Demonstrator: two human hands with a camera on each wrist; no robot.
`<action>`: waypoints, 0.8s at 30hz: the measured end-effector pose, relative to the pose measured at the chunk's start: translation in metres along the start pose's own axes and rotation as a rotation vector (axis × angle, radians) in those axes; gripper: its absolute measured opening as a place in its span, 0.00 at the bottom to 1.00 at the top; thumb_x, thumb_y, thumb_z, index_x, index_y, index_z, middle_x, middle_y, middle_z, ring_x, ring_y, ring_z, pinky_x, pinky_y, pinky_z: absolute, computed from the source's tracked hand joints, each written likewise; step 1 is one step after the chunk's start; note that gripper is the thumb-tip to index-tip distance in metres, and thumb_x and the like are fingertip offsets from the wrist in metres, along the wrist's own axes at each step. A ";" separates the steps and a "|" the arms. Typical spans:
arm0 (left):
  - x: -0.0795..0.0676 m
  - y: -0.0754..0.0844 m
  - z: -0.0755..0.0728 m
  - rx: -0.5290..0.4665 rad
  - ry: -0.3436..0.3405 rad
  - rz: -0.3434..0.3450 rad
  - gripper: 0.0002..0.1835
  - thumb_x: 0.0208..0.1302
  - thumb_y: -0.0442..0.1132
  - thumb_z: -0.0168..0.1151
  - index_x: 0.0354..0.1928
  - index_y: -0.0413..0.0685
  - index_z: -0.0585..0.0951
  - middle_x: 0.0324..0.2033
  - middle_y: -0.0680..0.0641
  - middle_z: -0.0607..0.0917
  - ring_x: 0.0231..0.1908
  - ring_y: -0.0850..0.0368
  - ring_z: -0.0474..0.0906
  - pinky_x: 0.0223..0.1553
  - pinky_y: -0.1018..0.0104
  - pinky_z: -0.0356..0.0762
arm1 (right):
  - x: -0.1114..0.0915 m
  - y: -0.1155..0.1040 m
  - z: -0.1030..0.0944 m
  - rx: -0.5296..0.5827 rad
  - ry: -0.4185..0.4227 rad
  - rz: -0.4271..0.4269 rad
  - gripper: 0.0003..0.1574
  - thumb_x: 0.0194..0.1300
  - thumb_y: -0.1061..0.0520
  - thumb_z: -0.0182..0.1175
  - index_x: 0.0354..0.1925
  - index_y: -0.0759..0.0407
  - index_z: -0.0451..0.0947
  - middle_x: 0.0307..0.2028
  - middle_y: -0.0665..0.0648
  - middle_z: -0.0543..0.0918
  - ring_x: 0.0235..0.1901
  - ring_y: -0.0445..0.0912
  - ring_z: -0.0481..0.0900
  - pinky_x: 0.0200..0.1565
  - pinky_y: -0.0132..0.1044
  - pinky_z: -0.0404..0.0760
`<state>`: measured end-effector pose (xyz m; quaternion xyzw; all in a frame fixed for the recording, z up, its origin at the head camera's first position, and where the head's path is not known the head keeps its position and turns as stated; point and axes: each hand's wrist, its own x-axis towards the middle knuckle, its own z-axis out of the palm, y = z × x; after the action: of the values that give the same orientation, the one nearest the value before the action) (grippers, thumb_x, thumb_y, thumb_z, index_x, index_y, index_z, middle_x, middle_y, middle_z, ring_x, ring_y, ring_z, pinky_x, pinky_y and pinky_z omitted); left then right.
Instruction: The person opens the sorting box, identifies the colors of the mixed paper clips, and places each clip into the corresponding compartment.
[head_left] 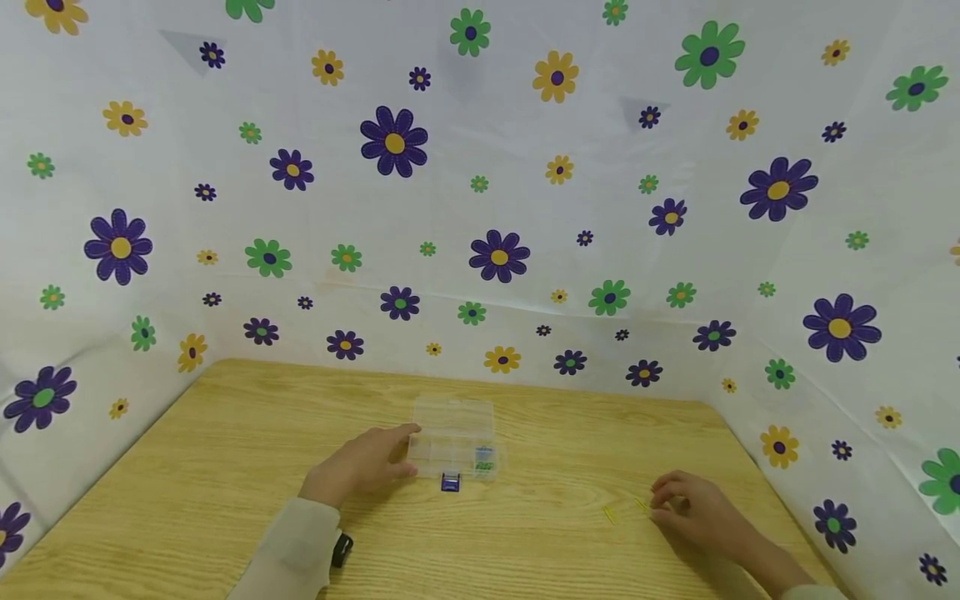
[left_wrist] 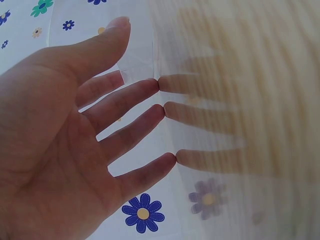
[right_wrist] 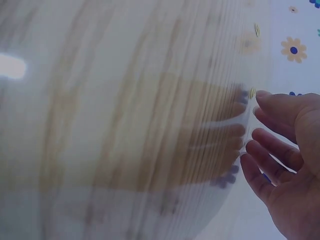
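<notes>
A clear plastic compartment box (head_left: 431, 448) with a blue latch (head_left: 450, 482) sits at mid-table, its clear lid (head_left: 453, 415) raised at the back. Small green pieces (head_left: 484, 467) and something blue lie in its right-hand compartment. At the box's left side is my left hand (head_left: 367, 461), fingertips right at its edge. The left wrist view shows that hand (left_wrist: 75, 130) with fingers spread and fingertips on the tabletop. Over to the right, my right hand (head_left: 697, 510) has loosely bent fingers, tips beside a thin yellow piece (head_left: 642, 503). Another yellow piece (head_left: 610, 515) lies to its left.
The wood-grain table (head_left: 525, 550) carries all of this. White cloth (head_left: 480, 208) printed with flowers rises behind it and along both sides. A black band (head_left: 342, 551) shows at my left wrist.
</notes>
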<state>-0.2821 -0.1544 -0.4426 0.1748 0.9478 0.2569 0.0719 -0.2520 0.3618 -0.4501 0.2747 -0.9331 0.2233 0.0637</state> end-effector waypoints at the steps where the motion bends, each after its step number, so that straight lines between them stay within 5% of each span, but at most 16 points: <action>1: 0.000 0.000 0.000 -0.002 0.000 0.000 0.35 0.69 0.46 0.69 0.75 0.47 0.69 0.67 0.40 0.80 0.70 0.37 0.73 0.73 0.38 0.69 | 0.002 -0.002 0.001 0.000 0.002 -0.003 0.05 0.62 0.57 0.74 0.32 0.53 0.86 0.42 0.59 0.86 0.39 0.38 0.83 0.33 0.31 0.86; 24: -0.002 0.002 0.000 -0.004 0.005 0.003 0.35 0.69 0.45 0.69 0.74 0.47 0.70 0.65 0.41 0.82 0.70 0.37 0.73 0.73 0.38 0.69 | 0.021 -0.011 0.010 0.001 -0.036 -0.054 0.11 0.62 0.60 0.73 0.28 0.50 0.81 0.44 0.59 0.85 0.40 0.46 0.83 0.32 0.30 0.83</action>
<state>-0.2795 -0.1542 -0.4413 0.1755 0.9472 0.2591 0.0693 -0.2634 0.3389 -0.4493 0.3038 -0.9262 0.2171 0.0529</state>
